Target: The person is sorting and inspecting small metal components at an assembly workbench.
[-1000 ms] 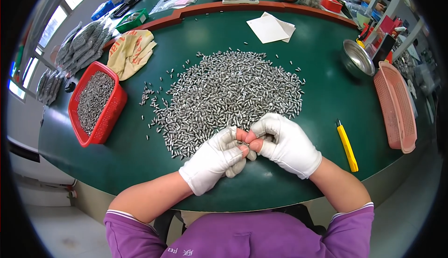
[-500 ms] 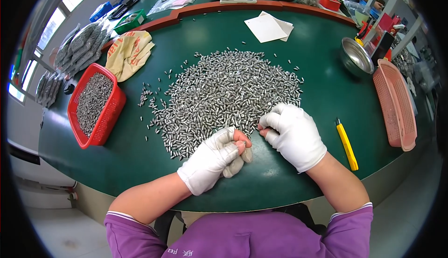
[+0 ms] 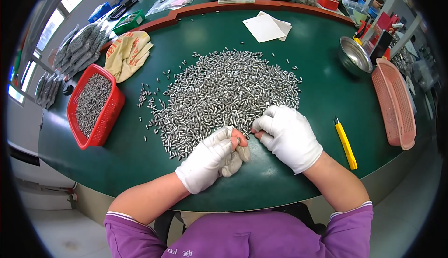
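A wide heap of small silvery metal pins [image 3: 224, 90], bullet-like in shape, is spread over the green tabletop. Both my hands wear white gloves with some fingertips bare. At the heap's near edge, my left hand [image 3: 212, 157] pinches one small metal pin [image 3: 239, 140] between bare thumb and forefinger, its other fingers curled. Just to the right, my right hand [image 3: 290, 137] is closed with thumb and forefinger together beside the pile. Whatever those fingertips hold, if anything, is too small to make out.
A red basket [image 3: 120, 103] of similar metal parts stands left, near a cream cloth bag [image 3: 128, 55]. On the right lie a yellow utility knife [image 3: 346, 145], a metal bowl [image 3: 355, 56] and a pink basket [image 3: 394, 104]. White paper cards [image 3: 263, 27] lie farther back.
My right hand has shifted slightly left, its fingertips closer to my left hand. The metal pin in my left fingers now shows more plainly. The whole view has moved a little.
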The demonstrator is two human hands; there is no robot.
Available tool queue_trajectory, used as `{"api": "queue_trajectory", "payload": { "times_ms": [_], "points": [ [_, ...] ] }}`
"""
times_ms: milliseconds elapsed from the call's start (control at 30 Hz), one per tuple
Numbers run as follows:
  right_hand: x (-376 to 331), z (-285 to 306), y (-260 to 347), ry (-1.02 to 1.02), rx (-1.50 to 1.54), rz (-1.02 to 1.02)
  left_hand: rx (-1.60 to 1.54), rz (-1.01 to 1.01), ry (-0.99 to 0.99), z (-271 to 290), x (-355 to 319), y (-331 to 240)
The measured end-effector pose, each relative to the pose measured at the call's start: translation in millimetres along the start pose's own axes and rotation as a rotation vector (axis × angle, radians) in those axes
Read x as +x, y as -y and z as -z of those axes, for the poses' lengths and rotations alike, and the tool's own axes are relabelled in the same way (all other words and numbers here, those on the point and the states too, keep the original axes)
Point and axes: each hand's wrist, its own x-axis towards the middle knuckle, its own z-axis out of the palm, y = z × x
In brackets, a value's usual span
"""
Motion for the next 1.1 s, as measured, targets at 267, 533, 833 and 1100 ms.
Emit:
{"api": "queue_trajectory", "payload": {
  "times_ms": [267,533,833,1100],
  "points": [
    [1,2,6,-0.078,0.344,0.022,0.021,-0.029,-0.012,-6,-1,-1],
    [1,1,3,-0.155,0.258,0.005,0.058,0.01,-0.031,-4,0,-2],
    [0,-1,0,-0.001,-0.007,-0.004,0.018,0.003,0.009,1,1,0],
    [1,6,11,-0.003,0.53,-0.136,0.011,-0.044,0.057,-1,0,0]
  ]
}}
